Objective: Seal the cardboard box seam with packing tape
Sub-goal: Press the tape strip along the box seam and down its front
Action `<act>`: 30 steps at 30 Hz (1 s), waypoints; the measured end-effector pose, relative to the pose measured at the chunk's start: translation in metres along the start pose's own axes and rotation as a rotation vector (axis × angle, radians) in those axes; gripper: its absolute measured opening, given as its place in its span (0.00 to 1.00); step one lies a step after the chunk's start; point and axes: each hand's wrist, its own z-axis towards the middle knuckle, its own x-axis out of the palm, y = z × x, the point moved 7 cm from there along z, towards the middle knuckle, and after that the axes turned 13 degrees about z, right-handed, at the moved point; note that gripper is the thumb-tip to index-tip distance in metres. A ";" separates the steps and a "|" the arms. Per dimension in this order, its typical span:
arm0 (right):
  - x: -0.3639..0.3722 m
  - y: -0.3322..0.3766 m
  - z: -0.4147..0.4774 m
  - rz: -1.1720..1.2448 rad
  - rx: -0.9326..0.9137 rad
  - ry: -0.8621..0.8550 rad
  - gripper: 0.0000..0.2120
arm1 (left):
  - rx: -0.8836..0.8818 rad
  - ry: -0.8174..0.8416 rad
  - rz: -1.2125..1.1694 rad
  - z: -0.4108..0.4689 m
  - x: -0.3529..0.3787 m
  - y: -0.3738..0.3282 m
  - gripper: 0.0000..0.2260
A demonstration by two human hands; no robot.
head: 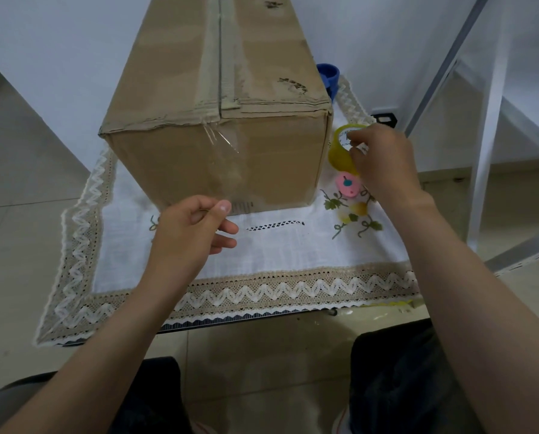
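Note:
A long brown cardboard box (pixel 174 89) stands on a small table, its top seam (pixel 220 51) running away from me. A strip of clear tape (pixel 227 158) comes over the near top edge and hangs down the front face, partly loose and wrinkled near the top. My left hand (pixel 196 227) pinches the strip's lower end between thumb and fingers at the bottom of the front face. My right hand (pixel 384 158) grips a yellowish roll of packing tape (pixel 340 151) just right of the box.
A white embroidered tablecloth (pixel 293 245) with lace trim covers the table. A pink round object (pixel 347 184) lies under the tape roll. A blue object (pixel 329 76) peeks out behind the box's right side. White metal frame legs (pixel 487 120) stand at right. My knees are below the table edge.

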 end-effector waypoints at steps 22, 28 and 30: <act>-0.028 0.164 -0.022 0.409 -0.534 -0.070 0.15 | 0.003 0.112 -0.098 0.012 -0.007 0.012 0.05; 0.004 0.195 -0.011 0.258 -0.590 0.182 0.21 | 0.005 0.115 -0.126 0.019 -0.003 0.016 0.04; 0.008 0.194 -0.007 0.248 -0.566 0.194 0.23 | 0.013 0.104 -0.113 0.020 -0.002 0.016 0.05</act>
